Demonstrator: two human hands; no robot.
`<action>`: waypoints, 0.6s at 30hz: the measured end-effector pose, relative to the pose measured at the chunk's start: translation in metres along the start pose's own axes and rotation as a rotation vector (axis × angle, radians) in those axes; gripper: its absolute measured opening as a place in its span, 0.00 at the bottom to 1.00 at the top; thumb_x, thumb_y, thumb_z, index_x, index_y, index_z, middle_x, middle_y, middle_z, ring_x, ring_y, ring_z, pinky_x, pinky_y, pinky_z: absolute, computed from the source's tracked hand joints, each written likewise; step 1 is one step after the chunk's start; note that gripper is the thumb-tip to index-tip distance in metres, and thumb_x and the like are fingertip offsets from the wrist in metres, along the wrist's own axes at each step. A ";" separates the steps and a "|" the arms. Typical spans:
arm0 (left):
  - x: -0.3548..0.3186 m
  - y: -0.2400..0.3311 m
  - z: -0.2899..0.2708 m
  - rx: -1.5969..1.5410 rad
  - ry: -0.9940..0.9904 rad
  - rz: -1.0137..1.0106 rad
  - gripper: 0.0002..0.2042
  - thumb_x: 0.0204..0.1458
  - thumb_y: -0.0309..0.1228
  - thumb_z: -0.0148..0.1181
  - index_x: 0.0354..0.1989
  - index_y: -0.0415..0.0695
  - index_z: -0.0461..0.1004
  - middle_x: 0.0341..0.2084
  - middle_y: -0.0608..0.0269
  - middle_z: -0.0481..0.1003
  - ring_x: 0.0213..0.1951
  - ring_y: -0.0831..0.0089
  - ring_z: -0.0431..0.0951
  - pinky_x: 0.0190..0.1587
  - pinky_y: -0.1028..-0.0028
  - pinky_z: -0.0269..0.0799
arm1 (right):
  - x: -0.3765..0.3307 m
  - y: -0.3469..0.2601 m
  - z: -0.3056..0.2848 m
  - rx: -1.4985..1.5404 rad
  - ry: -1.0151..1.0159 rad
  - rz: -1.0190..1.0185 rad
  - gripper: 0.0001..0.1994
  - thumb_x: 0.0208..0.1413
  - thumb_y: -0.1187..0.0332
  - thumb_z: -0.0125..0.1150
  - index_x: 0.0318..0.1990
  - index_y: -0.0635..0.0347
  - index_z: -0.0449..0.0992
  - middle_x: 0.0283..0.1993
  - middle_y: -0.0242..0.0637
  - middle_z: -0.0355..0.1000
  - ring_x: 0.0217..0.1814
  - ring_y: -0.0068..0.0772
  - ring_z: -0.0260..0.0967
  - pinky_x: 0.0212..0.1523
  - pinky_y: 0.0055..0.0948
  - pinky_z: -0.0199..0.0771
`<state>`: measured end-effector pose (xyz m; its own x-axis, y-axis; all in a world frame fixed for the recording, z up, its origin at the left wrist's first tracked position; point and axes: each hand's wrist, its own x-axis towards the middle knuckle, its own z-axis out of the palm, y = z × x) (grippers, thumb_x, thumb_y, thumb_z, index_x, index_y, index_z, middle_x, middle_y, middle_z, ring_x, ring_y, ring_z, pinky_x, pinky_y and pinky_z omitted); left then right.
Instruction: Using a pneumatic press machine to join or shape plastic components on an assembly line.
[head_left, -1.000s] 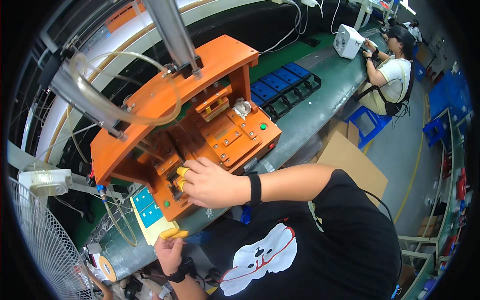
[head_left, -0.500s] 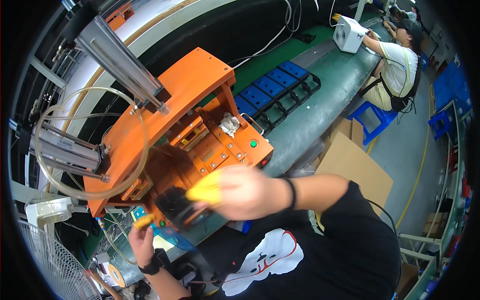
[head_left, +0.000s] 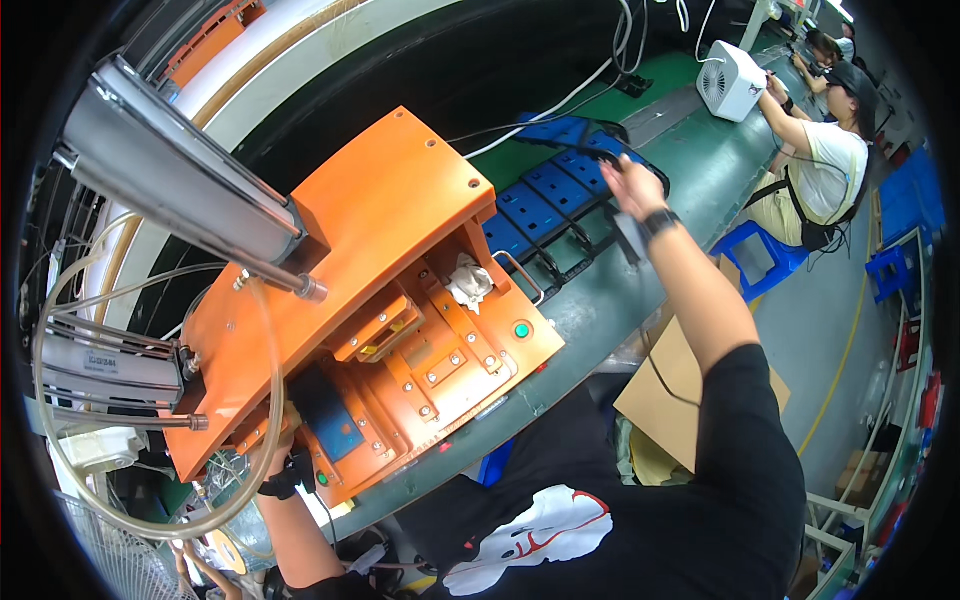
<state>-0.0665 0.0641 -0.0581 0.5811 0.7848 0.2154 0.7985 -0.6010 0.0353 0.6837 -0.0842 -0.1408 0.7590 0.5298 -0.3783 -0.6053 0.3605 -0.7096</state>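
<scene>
My right hand (head_left: 632,187), arm stretched out to the far right, grips the black edge of a blue panel (head_left: 552,130). That panel sits askew over the far end of a row of black-framed blue panels (head_left: 528,207) on the bench. Beside the orange press fixture (head_left: 395,165), at its near left corner, is my left hand (head_left: 288,432). The machine and a clear hose hide most of its fingers, so its grip does not show. A dark blue plate (head_left: 325,410) lies in the left part of the fixture's bed.
Two metal air cylinders (head_left: 180,160) rise over the fixture. A crumpled white cloth (head_left: 468,283) lies on its right side, near a green button (head_left: 521,330). A white fan (head_left: 731,82) and a co-worker (head_left: 825,165) are farther along the bench. Cardboard (head_left: 660,395) stands below the bench edge.
My right hand has swung from the fixture's front to the panel row; the yellow thing in it no longer shows. My left hand, earlier with a yellow piece, has moved up against the fixture's left side.
</scene>
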 end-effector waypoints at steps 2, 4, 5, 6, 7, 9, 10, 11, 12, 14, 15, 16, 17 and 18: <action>0.003 -0.009 0.007 -0.046 0.029 -0.050 0.17 0.59 0.30 0.64 0.57 0.47 0.77 0.53 0.50 0.78 0.56 0.49 0.77 0.58 0.56 0.73 | 0.045 0.023 0.041 -0.051 0.020 0.028 0.15 0.73 0.68 0.53 0.56 0.74 0.67 0.55 0.53 0.74 0.57 0.46 0.78 0.56 0.36 0.85; 0.004 -0.011 0.009 -0.076 0.052 -0.086 0.17 0.59 0.30 0.64 0.57 0.47 0.77 0.53 0.50 0.79 0.56 0.50 0.78 0.58 0.56 0.74 | 0.068 0.041 0.074 -0.335 -0.003 0.032 0.14 0.71 0.68 0.55 0.53 0.73 0.70 0.50 0.53 0.77 0.46 0.47 0.81 0.43 0.33 0.87; 0.003 -0.011 0.009 -0.090 0.062 -0.102 0.17 0.59 0.30 0.64 0.56 0.47 0.77 0.52 0.50 0.79 0.56 0.50 0.78 0.58 0.56 0.74 | 0.074 0.050 0.089 -0.475 0.001 0.035 0.14 0.70 0.68 0.56 0.52 0.73 0.72 0.47 0.52 0.79 0.41 0.47 0.83 0.37 0.32 0.88; 0.003 -0.010 0.009 -0.101 0.072 -0.118 0.17 0.59 0.30 0.64 0.56 0.47 0.77 0.52 0.51 0.79 0.55 0.50 0.78 0.57 0.56 0.74 | 0.077 0.055 0.104 -0.616 0.007 0.040 0.13 0.69 0.68 0.57 0.51 0.72 0.74 0.44 0.52 0.80 0.36 0.48 0.84 0.31 0.30 0.89; 0.001 -0.008 0.008 -0.111 0.084 -0.135 0.16 0.59 0.30 0.64 0.56 0.47 0.77 0.52 0.51 0.79 0.55 0.50 0.78 0.57 0.57 0.74 | 0.078 0.054 0.113 -1.129 0.005 -0.145 0.12 0.63 0.68 0.62 0.46 0.70 0.78 0.40 0.52 0.81 0.35 0.45 0.84 0.27 0.31 0.87; -0.002 -0.004 0.007 -0.126 0.092 -0.161 0.16 0.59 0.31 0.64 0.56 0.47 0.77 0.52 0.51 0.79 0.55 0.51 0.78 0.57 0.57 0.74 | 0.070 0.076 0.142 -1.594 0.079 -0.689 0.15 0.54 0.68 0.60 0.46 0.67 0.80 0.45 0.58 0.80 0.53 0.59 0.79 0.54 0.44 0.81; -0.003 -0.002 0.008 -0.129 0.089 -0.170 0.16 0.59 0.31 0.65 0.56 0.47 0.77 0.52 0.51 0.79 0.55 0.51 0.78 0.57 0.57 0.74 | 0.063 0.086 0.156 -1.649 -0.192 -0.788 0.15 0.53 0.69 0.60 0.48 0.62 0.81 0.49 0.55 0.79 0.54 0.60 0.78 0.56 0.44 0.80; -0.003 -0.001 0.007 -0.134 0.090 -0.176 0.16 0.59 0.31 0.65 0.55 0.47 0.77 0.52 0.51 0.79 0.55 0.51 0.78 0.56 0.57 0.74 | 0.056 0.094 0.170 -1.682 -0.472 -0.884 0.16 0.53 0.70 0.60 0.50 0.57 0.82 0.52 0.53 0.79 0.55 0.61 0.77 0.57 0.44 0.79; -0.002 0.000 0.007 -0.139 0.093 -0.181 0.16 0.59 0.31 0.65 0.55 0.47 0.77 0.51 0.51 0.79 0.54 0.51 0.78 0.56 0.58 0.74 | 0.044 0.105 0.178 -1.598 -0.711 -0.591 0.20 0.52 0.69 0.63 0.55 0.55 0.81 0.57 0.54 0.77 0.58 0.62 0.75 0.60 0.44 0.76; 0.003 -0.001 0.006 -0.150 0.089 -0.178 0.16 0.59 0.31 0.65 0.55 0.47 0.77 0.51 0.51 0.79 0.54 0.52 0.79 0.56 0.58 0.75 | 0.017 0.130 0.195 -1.482 -0.950 -0.430 0.24 0.53 0.63 0.71 0.59 0.54 0.80 0.64 0.54 0.73 0.67 0.56 0.69 0.68 0.42 0.69; 0.008 -0.002 0.006 -0.159 0.087 -0.171 0.15 0.59 0.32 0.65 0.55 0.47 0.77 0.51 0.51 0.79 0.54 0.52 0.79 0.56 0.58 0.75 | 0.006 0.132 0.199 -1.601 -1.085 -0.428 0.22 0.56 0.63 0.69 0.59 0.54 0.80 0.64 0.54 0.73 0.66 0.55 0.70 0.67 0.41 0.69; 0.009 -0.003 0.005 -0.163 0.085 -0.170 0.15 0.59 0.32 0.65 0.55 0.47 0.78 0.51 0.51 0.80 0.54 0.52 0.79 0.55 0.58 0.75 | -0.004 0.135 0.202 -1.709 -1.218 -0.420 0.20 0.59 0.63 0.67 0.59 0.55 0.80 0.63 0.55 0.74 0.65 0.54 0.71 0.67 0.41 0.69; 0.012 -0.004 0.004 -0.169 0.081 -0.173 0.15 0.59 0.32 0.65 0.54 0.47 0.78 0.51 0.51 0.80 0.54 0.52 0.79 0.55 0.58 0.75 | -0.013 0.140 0.211 -1.773 -1.275 -0.420 0.20 0.59 0.63 0.67 0.58 0.55 0.80 0.62 0.55 0.74 0.65 0.54 0.71 0.66 0.41 0.70; 0.015 -0.006 0.004 -0.172 0.083 -0.171 0.15 0.59 0.32 0.65 0.54 0.47 0.78 0.51 0.51 0.80 0.53 0.52 0.79 0.55 0.59 0.75 | -0.021 0.143 0.215 -1.797 -1.294 -0.425 0.19 0.59 0.64 0.66 0.57 0.56 0.80 0.61 0.54 0.75 0.64 0.54 0.71 0.66 0.41 0.70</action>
<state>-0.0613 0.0802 -0.0588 0.4198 0.8663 0.2708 0.8412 -0.4834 0.2422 0.5297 0.1217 -0.1069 -0.2216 0.9604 -0.1691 0.8405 0.1001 -0.5325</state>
